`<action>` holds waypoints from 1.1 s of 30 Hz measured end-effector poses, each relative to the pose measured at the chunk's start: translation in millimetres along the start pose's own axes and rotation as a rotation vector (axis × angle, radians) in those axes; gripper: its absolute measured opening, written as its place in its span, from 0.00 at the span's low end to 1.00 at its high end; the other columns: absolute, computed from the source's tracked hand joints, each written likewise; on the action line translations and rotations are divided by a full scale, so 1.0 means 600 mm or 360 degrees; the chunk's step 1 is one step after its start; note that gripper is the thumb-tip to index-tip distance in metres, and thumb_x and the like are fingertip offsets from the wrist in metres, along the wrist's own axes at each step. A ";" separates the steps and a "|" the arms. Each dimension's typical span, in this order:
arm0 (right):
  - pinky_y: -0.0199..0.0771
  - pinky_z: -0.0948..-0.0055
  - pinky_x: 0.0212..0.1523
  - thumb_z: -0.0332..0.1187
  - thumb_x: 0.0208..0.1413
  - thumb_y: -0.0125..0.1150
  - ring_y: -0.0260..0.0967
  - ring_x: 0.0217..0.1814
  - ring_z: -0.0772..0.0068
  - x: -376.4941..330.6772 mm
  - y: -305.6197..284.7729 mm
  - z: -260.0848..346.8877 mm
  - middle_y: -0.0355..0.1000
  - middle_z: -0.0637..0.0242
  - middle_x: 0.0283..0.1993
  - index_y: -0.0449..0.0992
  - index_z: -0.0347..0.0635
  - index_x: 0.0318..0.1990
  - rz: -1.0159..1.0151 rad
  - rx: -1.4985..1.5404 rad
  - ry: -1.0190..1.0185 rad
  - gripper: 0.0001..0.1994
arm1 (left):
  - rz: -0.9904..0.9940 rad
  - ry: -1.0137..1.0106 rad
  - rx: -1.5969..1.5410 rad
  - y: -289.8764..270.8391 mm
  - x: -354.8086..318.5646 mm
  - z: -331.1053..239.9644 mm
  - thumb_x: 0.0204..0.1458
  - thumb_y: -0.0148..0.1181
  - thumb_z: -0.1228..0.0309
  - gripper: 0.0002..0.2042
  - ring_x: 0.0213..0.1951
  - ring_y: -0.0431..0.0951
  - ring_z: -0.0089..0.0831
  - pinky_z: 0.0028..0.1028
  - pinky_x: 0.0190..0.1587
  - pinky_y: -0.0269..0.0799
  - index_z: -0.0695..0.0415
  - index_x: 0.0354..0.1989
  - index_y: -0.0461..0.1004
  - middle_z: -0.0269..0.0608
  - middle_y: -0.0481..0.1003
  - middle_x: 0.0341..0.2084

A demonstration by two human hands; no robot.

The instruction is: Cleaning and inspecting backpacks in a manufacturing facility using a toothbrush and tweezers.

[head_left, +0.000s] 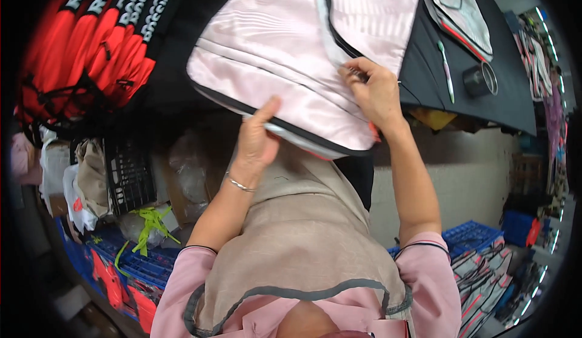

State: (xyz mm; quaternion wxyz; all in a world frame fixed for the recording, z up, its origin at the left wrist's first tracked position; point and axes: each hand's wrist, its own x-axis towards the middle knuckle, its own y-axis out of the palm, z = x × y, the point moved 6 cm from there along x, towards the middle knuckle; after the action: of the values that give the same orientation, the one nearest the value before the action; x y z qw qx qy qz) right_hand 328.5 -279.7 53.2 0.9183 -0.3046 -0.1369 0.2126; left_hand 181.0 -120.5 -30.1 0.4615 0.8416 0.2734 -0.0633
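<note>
A pale pink fabric bag piece (254, 47) with black edging lies over the front edge of the black table in front of me. My left hand (259, 137) grips its near edge, thumb on top and fingers underneath. Across the upper part runs an open black-edged zip strip (332, 20) with whitish lining beside it. My right hand (374, 89) is closed near the lower end of this strip, above the fabric. A small dark thing shows between its fingers, too hidden to name. A bit of red trim (373, 133) shows at the near right corner.
Red and black bags (97, 53) are stacked at the left of the table. On the right are a toothbrush (446, 71), a dark metal cup (480, 80) and another pale bag piece (464, 17). Below stand a black crate (128, 174) and blue crates (473, 236).
</note>
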 end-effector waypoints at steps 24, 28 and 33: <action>0.62 0.84 0.34 0.28 0.57 0.62 0.60 0.32 0.87 -0.097 -0.113 -0.021 0.70 0.76 0.33 0.78 0.35 0.50 -0.0082 0.0298 0.0255 0.14 | 0.0383 -0.0603 -0.0023 0.052 -0.069 0.121 0.54 0.68 0.66 0.25 0.54 0.71 0.31 0.32 0.60 0.66 0.64 0.57 0.68 0.42 0.72 0.52; 0.62 0.85 0.33 0.30 0.59 0.63 0.61 0.32 0.84 -0.143 -0.157 -0.003 0.69 0.70 0.36 0.76 0.35 0.53 -0.0425 0.0390 0.0167 0.16 | 0.0504 -0.0611 -0.0042 0.059 -0.061 0.123 0.55 0.66 0.64 0.29 0.59 0.68 0.33 0.35 0.65 0.61 0.64 0.61 0.64 0.43 0.70 0.56; 0.70 0.77 0.31 0.30 0.53 0.69 0.70 0.31 0.75 -0.174 -0.114 0.070 0.74 0.64 0.34 0.79 0.36 0.44 -0.0441 -0.0165 -0.0520 0.13 | 0.0540 -0.0629 -0.0073 0.070 -0.060 0.119 0.55 0.66 0.61 0.29 0.59 0.69 0.32 0.34 0.65 0.60 0.64 0.60 0.65 0.43 0.71 0.56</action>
State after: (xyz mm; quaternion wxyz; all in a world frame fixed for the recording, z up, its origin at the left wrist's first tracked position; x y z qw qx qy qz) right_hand 242.4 -357.5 115.1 0.8875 -0.2911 -0.3352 0.1234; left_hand 182.9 -210.9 -26.6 0.5289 0.8360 0.0344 -0.1418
